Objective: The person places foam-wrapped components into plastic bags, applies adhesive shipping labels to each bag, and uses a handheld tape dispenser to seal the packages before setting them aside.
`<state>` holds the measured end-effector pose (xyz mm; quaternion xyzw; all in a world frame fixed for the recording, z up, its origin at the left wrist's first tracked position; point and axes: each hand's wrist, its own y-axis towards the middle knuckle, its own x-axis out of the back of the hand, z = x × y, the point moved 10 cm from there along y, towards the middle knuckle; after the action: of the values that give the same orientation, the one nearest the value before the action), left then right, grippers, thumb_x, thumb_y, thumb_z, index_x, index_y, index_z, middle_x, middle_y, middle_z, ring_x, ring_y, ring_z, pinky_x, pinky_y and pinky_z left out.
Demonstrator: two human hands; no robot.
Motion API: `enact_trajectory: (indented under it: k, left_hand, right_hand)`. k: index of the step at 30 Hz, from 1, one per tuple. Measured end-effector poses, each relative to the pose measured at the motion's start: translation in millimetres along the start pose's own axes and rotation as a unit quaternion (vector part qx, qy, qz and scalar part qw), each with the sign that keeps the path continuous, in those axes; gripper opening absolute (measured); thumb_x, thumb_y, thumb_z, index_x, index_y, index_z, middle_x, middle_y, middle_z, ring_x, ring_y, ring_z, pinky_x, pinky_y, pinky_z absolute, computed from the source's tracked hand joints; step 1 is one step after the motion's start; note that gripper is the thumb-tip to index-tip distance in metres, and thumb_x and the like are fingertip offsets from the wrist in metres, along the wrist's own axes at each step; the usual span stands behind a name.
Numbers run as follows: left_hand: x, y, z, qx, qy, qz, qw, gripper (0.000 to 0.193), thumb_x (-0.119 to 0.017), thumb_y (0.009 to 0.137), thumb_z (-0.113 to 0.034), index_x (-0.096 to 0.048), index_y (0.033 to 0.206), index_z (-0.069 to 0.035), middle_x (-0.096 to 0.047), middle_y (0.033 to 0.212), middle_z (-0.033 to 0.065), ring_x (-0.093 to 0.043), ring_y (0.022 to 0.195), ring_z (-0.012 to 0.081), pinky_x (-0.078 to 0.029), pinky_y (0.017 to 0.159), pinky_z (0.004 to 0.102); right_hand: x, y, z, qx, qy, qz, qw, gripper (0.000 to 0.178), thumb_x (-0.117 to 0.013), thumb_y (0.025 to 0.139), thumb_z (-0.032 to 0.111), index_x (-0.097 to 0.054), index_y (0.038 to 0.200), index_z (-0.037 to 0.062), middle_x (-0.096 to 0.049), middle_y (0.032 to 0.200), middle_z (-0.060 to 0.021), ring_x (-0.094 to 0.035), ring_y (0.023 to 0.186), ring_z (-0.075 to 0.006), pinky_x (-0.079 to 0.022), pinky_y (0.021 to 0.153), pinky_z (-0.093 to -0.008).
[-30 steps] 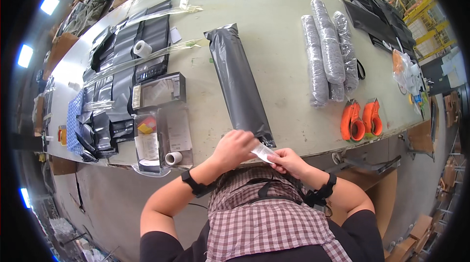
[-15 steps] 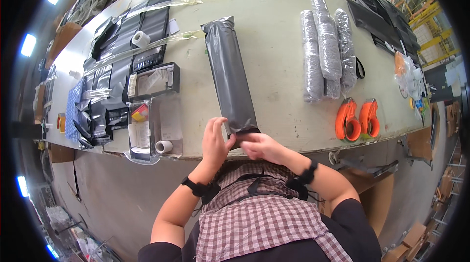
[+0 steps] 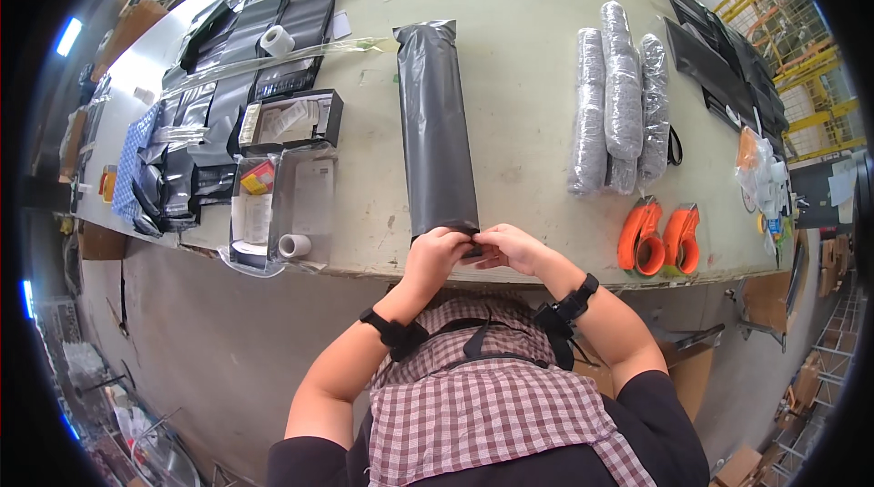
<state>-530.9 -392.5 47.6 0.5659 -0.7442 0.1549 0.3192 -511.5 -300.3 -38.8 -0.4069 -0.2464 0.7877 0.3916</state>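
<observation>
Head view: left hand (image 3: pixel 437 255) and right hand (image 3: pixel 514 248) pinch the dark package's (image 3: pixel 437 136) near end, its length beyond.

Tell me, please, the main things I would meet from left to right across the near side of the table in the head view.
Blue-and-white wrap → small white roll → long dark grey package, left hand and right hand at its near end → two orange tape dispensers → clear plastic bag.

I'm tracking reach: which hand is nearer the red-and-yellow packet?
Left. The left hand is right of the red-and-yellow packet, at the near end of the black package; the right hand is there too, farther right.
</observation>
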Motion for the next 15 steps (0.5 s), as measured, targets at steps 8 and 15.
enact_trajectory:
  k: [8, 15]
  left_hand:
    - [-1.5, -17.7, -26.9, -0.132, 0.150, 0.001, 0.980, 0.007, -0.063, 0.071, -0.011, -0.062, 0.078, -0.008, -0.057, 0.078, 0.0057, -0.057, 0.072, 0.0232, -0.049, 0.060, 0.0346]
    - [62.2, -174.7, 73.9, -0.054, 0.268, 0.120, 0.954, 0.010, -0.067, 0.069, -0.014, -0.063, 0.077, -0.011, -0.060, 0.081, 0.0053, -0.061, 0.071, 0.0236, -0.051, 0.058, 0.0341]
  right_hand:
    - [5.3, 1.4, -3.2, 0.026, 0.004, -0.085, 0.996, 0.033, -0.039, 0.092, 0.023, -0.058, 0.103, -0.0021, -0.062, 0.101, -0.0095, -0.060, 0.094, -0.0199, -0.049, 0.079, -0.0321]
    - [12.1, -9.3, 1.8, 0.072, -0.251, -0.007, 0.965, 0.053, -0.047, 0.091, 0.043, -0.054, 0.112, -0.0060, -0.063, 0.098, -0.0122, -0.062, 0.083, -0.0172, -0.049, 0.073, -0.0270]
